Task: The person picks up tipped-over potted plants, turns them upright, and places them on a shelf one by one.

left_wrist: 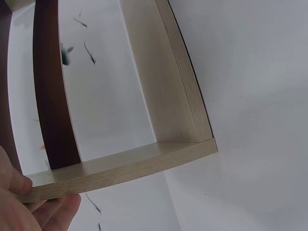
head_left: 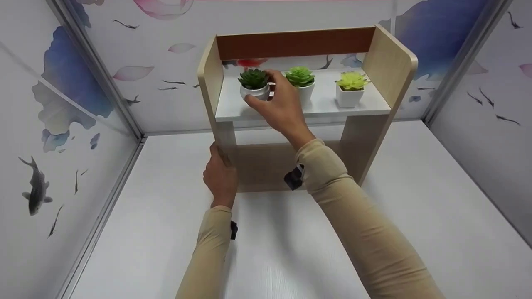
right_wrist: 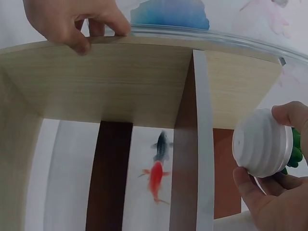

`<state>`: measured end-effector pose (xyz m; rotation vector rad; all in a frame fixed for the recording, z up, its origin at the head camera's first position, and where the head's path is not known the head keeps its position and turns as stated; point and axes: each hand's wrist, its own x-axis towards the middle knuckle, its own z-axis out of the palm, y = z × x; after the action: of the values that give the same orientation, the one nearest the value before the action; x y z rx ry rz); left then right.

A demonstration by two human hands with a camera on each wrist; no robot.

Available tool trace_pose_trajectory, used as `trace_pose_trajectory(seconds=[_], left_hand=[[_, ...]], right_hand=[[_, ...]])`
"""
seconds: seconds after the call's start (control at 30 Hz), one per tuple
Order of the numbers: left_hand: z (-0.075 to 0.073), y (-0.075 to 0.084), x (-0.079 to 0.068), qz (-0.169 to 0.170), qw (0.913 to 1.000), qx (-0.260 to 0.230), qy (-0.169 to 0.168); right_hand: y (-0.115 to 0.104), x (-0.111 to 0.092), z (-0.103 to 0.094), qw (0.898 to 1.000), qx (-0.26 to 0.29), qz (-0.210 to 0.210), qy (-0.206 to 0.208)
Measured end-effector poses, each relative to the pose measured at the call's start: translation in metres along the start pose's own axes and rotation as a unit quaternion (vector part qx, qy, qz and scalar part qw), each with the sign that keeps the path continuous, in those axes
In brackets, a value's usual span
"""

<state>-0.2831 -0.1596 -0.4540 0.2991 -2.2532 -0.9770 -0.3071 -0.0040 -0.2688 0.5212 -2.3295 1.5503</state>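
Observation:
My right hand (head_left: 285, 104) holds a small round white pot (right_wrist: 260, 144) with a dark green succulent (head_left: 252, 78) between thumb and fingers, at the left end of the upper shelf (head_left: 322, 109). In the right wrist view the pot's ribbed side and base show, apart from the shelf's white edge. Lower down, my left hand (head_left: 221, 176) grips the left side panel (left_wrist: 130, 171) of the wooden shelf unit, thumb on one face and fingers on the other. Just behind my right hand stands a second potted succulent (head_left: 300, 77), bright green and partly covered.
A yellow-green succulent in a square white pot (head_left: 350, 97) stands toward the right of the upper shelf. The unit rests on a white table (head_left: 166, 232). Printed walls (head_left: 83, 166) enclose the table at the left, back and right.

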Motion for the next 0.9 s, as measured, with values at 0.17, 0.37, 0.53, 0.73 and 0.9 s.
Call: trace_pose_trajectory(seconds=[0.17, 0.37, 0.53, 0.73, 0.9], left_hand=[[0.0, 0.001, 0.0, 0.004, 1.0, 0.002, 0.004], [0.0, 0.001, -0.001, 0.004, 1.0, 0.0, 0.004], [0.001, 0.0, -0.001, 0.005, 1.0, 0.0, 0.005], [0.001, -0.001, -0.004, 0.003, 1.0, -0.006, -0.002], [0.001, -0.002, -0.002, 0.004, 1.0, -0.006, 0.0]], right_hand=[[0.007, 0.004, 0.006, 0.999, -0.036, 0.018, -0.001], [0.015, 0.004, 0.013, 0.998, -0.062, 0.024, 0.008], [0.018, 0.001, 0.015, 0.998, -0.04, 0.041, 0.014], [0.019, -0.021, 0.009, 0.998, -0.001, 0.052, 0.029], [0.022, -0.05, -0.009, 0.999, 0.027, 0.012, 0.042]])
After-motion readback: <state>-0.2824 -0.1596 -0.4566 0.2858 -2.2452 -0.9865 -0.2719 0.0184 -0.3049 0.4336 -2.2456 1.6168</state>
